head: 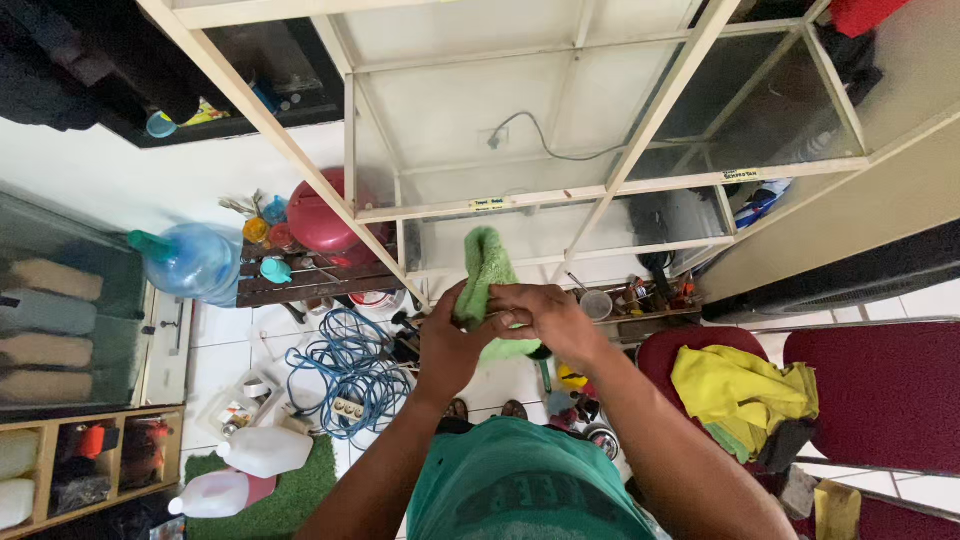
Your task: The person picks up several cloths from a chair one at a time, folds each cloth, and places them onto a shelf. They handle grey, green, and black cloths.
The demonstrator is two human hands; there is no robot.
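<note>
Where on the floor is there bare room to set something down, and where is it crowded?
Bare white tile lies between the blue water jug and the coiled blue cable. Another strip shows right of the dark red chair. It is crowded under both hands, left hand and right hand, which grip a green cloth.

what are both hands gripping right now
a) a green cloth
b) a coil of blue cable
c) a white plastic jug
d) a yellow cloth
a: the left hand and right hand both clasp the green cloth, one end of it sticking up above them.
</note>
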